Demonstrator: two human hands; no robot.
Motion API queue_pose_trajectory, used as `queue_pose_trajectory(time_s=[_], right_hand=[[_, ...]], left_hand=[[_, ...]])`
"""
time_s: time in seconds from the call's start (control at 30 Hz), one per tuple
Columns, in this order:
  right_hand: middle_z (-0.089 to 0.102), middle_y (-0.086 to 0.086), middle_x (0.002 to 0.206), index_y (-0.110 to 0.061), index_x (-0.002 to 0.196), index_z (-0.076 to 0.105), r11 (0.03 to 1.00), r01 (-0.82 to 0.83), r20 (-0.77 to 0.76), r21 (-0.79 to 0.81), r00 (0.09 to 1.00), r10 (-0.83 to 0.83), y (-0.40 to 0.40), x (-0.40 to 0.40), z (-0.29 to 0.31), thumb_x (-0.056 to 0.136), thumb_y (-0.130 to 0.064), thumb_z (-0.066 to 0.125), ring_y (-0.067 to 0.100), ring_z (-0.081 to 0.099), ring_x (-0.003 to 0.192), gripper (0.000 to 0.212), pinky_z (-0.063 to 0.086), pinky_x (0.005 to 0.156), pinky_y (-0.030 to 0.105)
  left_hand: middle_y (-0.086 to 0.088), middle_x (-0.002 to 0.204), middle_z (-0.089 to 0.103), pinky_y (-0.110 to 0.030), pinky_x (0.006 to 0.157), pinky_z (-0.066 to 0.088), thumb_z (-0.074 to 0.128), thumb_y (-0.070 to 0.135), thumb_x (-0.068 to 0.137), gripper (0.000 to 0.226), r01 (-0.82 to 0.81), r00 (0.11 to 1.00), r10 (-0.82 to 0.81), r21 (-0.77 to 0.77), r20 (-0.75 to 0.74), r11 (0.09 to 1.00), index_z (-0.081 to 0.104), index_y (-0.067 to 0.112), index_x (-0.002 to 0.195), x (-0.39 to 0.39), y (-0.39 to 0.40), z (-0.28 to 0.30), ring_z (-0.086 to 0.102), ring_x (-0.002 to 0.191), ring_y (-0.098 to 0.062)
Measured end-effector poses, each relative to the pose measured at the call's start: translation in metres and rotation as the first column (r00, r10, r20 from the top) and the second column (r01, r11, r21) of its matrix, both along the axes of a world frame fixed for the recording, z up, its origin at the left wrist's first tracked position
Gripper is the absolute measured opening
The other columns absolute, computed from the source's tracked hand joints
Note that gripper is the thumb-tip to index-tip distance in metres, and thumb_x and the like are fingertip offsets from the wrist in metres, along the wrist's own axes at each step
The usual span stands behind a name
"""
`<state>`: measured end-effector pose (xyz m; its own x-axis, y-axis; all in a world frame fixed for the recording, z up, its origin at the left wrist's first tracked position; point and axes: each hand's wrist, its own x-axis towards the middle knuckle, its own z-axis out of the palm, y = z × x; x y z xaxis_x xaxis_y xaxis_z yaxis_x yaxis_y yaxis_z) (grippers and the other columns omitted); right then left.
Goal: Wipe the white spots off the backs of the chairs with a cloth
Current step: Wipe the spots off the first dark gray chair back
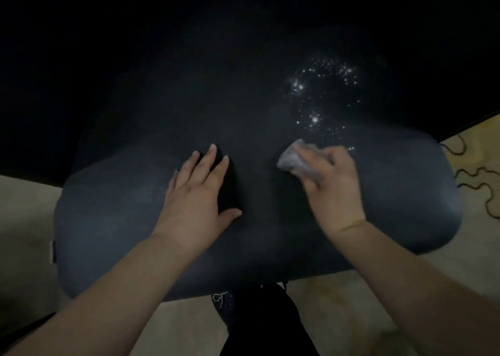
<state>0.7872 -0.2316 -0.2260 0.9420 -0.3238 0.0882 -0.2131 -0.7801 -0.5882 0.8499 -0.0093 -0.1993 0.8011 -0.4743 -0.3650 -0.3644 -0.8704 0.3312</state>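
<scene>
Head view looks down on the dark chair back [113, 220], a broad padded shape that fills the middle of the frame and fades into darkness toward the top.

Your left hand [196, 193] lies flat on the chair back just left of centre, palm down, fingers straight and slightly spread, thumb out to the right; it grasps nothing.

Your right hand [334, 185] is right of centre, blurred, with its fingers curled round a crumpled grey cloth [299, 160]. The cloth sticks out from the hand toward the upper left and is pressed against the chair back.

The white spots [322, 98] sit in the upper right part of the chair back, above your right hand. They form a loose ring of bright specks, with denser clusters at its left side and at its bottom. A thin trail of specks runs down toward the right hand, and a few lie just beside its knuckles. The cloth is just below the cluster, not on its main part.

Pale floor [24, 207] shows at the left edge, along the bottom and at the right. Dark wavy cords [476, 182] lie on the floor at the right edge. At bottom centre, dark clothing [265, 323] shows, with a small beaded chain [219, 299] on it.
</scene>
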Motion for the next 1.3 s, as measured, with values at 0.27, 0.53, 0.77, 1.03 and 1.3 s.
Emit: queue_pose_trajectory(time_s=[0.27,0.53,0.77,1.03,1.3], right_hand=[[0.056,0.019,0.09,-0.01,0.116,0.069,0.989,-0.144,-0.014,-0.02,0.99,0.144,0.017,-0.013,0.007,0.073,0.002,0.075,0.035,0.055,0.081,0.045,0.051,0.075,0.043],[0.052,0.013,0.104,-0.013,0.124,0.063,0.961,0.268,0.036,0.066,0.962,-0.271,-0.018,-0.023,0.004,0.085,-0.007,0.068,0.024,0.051,0.096,0.039,0.043,0.088,0.026],[0.051,0.011,0.097,-0.013,0.123,0.064,0.98,0.192,0.05,0.05,0.98,-0.195,-0.043,0.017,0.001,0.083,-0.004,0.07,0.031,0.053,0.092,0.042,0.046,0.089,0.037],[0.056,0.012,0.096,-0.008,0.12,0.066,0.998,0.064,0.048,0.028,0.997,-0.066,-0.024,0.004,0.003,0.077,0.004,0.071,0.022,0.055,0.088,0.045,0.049,0.085,0.031],[0.048,0.008,0.107,-0.016,0.128,0.06,0.959,0.274,0.013,0.073,0.961,-0.275,-0.061,0.037,0.007,0.09,-0.01,0.063,0.005,0.045,0.095,0.039,0.033,0.089,0.005]], left_hand=[[0.01,0.16,-0.007,-0.043,0.119,0.006,0.065,0.059,0.077,0.098,-0.012,0.999,0.011,0.007,0.043,1.0,0.01,0.029,0.152,0.003,-0.023,-0.006,-0.008,0.146,-0.016],[0.009,0.16,-0.002,-0.047,0.119,0.012,0.065,0.059,0.077,0.095,-0.016,0.999,0.016,-0.004,0.051,1.0,0.015,0.028,0.152,0.014,-0.043,-0.005,-0.004,0.145,-0.017],[0.007,0.161,0.0,-0.047,0.119,0.013,0.066,0.059,0.076,0.095,0.015,0.998,-0.014,-0.005,0.059,1.0,0.017,0.028,0.152,0.032,-0.058,-0.006,-0.002,0.146,-0.02],[0.005,0.161,0.001,-0.047,0.119,0.013,0.067,0.058,0.075,0.096,-0.021,0.998,0.022,-0.021,0.051,1.0,0.018,0.026,0.152,0.055,-0.067,-0.007,-0.002,0.147,-0.021],[0.008,0.16,0.0,-0.047,0.119,0.011,0.069,0.06,0.072,0.099,-0.018,1.0,0.019,-0.04,0.017,0.999,0.017,0.031,0.151,0.062,-0.068,-0.005,-0.004,0.146,-0.018]])
